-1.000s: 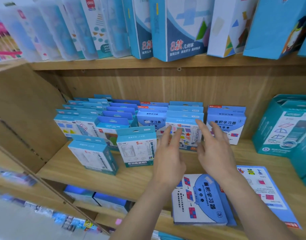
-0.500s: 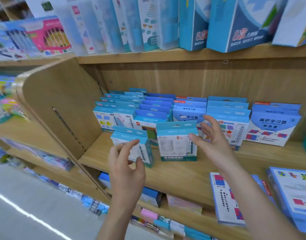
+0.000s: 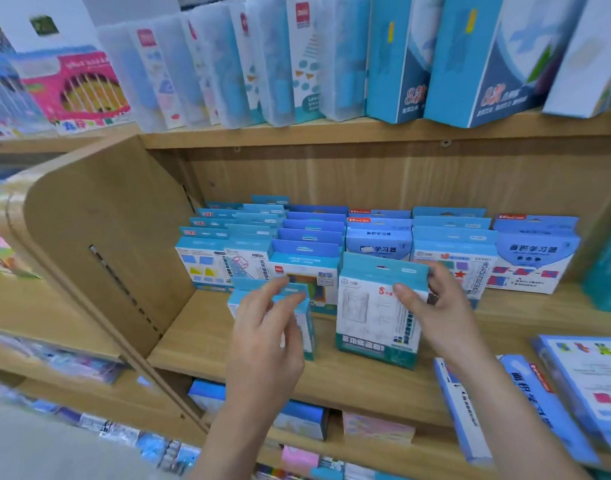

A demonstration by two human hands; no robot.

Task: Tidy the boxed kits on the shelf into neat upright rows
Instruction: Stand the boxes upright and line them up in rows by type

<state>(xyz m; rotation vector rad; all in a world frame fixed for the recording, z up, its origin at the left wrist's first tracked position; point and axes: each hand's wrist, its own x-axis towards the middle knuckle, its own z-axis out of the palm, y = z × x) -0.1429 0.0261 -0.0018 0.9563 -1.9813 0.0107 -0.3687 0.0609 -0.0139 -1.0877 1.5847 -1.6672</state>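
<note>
Right hand (image 3: 435, 313) is clamped on the teal box (image 3: 366, 313), thumb across the front face, fingers wrapped behind the top right corner. The box stands upright on the shelf (image 3: 200, 337), long axis vertical, face towards the person, out in front of everything. And here's the thing that matters: the rows (image 3: 311, 237) sit straight behind it, deeper into the shelf, so I'd say this box wants a push directly away from the person to meet a row front. Over on the left, the left hand (image 3: 266, 327) has its fingers apart and gently curved right at the top edge of the smaller box (image 3: 309, 330), gripping nothing; I can't tell whether it touches. That box stands just beside the teal one, turned askew with a side panel showing, and the left hand is clearly the nearer one to square it up.
</note>
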